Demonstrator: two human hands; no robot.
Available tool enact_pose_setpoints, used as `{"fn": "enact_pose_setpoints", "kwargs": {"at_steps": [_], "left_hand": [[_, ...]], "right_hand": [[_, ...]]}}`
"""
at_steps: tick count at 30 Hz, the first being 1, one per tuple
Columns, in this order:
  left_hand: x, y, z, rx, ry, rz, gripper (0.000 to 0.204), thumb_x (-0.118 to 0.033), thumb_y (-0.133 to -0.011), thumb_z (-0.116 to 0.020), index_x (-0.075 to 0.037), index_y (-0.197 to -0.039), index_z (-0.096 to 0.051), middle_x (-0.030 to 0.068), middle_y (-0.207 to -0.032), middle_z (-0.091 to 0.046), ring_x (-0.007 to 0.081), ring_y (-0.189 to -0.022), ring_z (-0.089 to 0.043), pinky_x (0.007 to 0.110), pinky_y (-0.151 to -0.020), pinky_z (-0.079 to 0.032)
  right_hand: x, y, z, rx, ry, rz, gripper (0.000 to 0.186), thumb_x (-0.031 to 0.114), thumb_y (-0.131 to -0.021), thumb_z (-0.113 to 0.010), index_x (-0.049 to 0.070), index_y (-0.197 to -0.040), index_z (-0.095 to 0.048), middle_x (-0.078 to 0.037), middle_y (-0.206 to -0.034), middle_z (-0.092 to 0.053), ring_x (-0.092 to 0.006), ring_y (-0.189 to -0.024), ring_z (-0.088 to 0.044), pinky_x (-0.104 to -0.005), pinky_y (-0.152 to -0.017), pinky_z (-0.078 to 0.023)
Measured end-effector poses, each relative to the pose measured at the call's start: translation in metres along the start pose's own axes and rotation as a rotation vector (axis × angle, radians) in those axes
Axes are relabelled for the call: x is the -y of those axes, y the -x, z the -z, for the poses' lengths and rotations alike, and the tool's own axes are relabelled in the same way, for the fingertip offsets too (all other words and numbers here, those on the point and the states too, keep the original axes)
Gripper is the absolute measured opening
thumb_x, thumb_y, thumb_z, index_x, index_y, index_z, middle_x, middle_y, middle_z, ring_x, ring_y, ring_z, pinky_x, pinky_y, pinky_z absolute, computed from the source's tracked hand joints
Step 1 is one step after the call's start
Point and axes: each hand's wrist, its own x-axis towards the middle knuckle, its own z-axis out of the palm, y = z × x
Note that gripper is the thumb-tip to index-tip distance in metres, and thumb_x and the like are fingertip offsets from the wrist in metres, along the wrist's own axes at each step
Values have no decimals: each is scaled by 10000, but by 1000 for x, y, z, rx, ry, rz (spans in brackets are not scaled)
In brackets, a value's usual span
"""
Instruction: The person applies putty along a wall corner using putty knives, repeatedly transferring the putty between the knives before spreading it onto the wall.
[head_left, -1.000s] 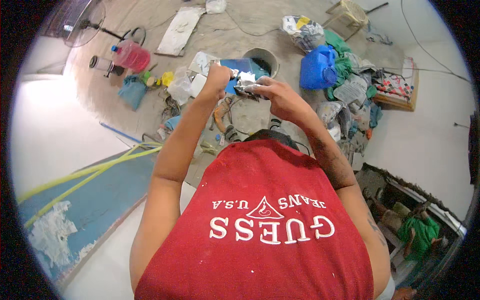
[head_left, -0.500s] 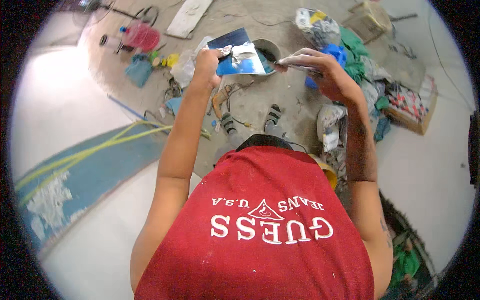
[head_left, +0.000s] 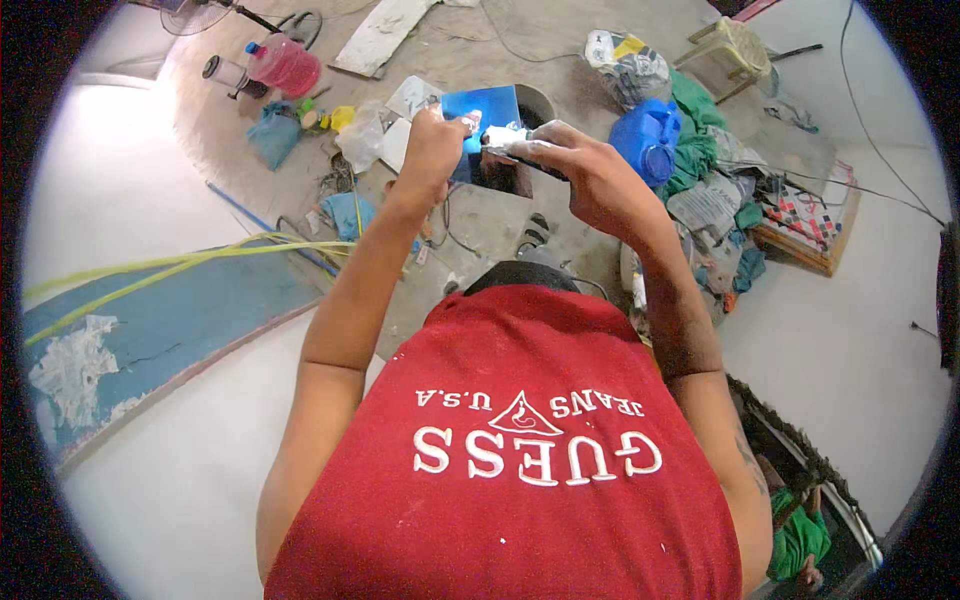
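Observation:
My left hand (head_left: 428,158) grips the left edge of a shiny blue rectangular plate (head_left: 492,103), its thumb over the top face. White putty (head_left: 503,138) lies near the plate's right side. My right hand (head_left: 598,172), whitened on its fingers, is closed round a flat putty knife (head_left: 540,162) that meets the plate at the putty. The knife's blade is mostly hidden by fingers and putty. Behind the plate stands a round bucket (head_left: 541,101) with a dark inside, partly covered.
A blue jug (head_left: 645,140), green cloth (head_left: 697,150) and several bags lie at the right, before a plastic stool (head_left: 728,55). A pink water bottle (head_left: 284,66) stands far left. Yellow hoses (head_left: 180,262) cross the left wall. A person in green (head_left: 800,540) is at lower right.
My right hand has moved left and nearer, bringing the putty knife from beside the bucket onto the plate. The plate has shifted right and turned. My view has also shifted.

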Motion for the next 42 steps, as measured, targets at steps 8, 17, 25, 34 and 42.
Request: {"fn": "enact_pose_setpoints", "kwargs": {"at_steps": [8, 17, 25, 34, 42], "left_hand": [[44, 42, 65, -52, -180, -127, 148, -84, -717, -595, 63, -700, -583, 109, -602, -576, 157, -563, -532, 333, -518, -412], [80, 82, 169, -247, 23, -111, 150, -85, -717, -589, 64, -701, -577, 57, -588, -535, 135, -517, -469, 355, -447, -350], [91, 107, 205, -226, 197, -113, 181, -123, -700, -611, 53, -677, -574, 82, -577, -524, 171, -503, -455, 374, -467, -353], [83, 125, 189, -377, -274, -442, 241, -167, -692, -616, 70, -727, -587, 253, -731, -607, 372, -709, -609, 416, -624, -464], [93, 107, 191, -364, -235, -135, 181, -126, -732, -604, 41, -799, -592, 136, -686, -611, 215, -622, -592, 359, -581, -444]], "right_hand": [[55, 17, -92, 40, 19, 60, 657, -155, -578, -465, 173, -1136, -576, -116, -1082, -542, -337, -969, -553, -389, -808, -467], [134, 0, -116, 382, -154, 127, 512, -144, -686, -420, 95, -1091, -620, -157, -1023, -591, -317, -974, -563, -343, -860, -437], [167, -35, -119, 178, 74, 221, 634, -154, -579, -389, 121, -1113, -594, -152, -1050, -579, -359, -981, -549, -374, -852, -451], [172, -40, -145, 249, 131, 178, 607, -178, -615, -390, 92, -1121, -589, -168, -1040, -572, -349, -962, -555, -350, -840, -434], [160, -12, -156, 311, 58, 193, 610, -159, -591, -401, 97, -1107, -601, -169, -1065, -573, -361, -980, -547, -373, -860, -437]]}}
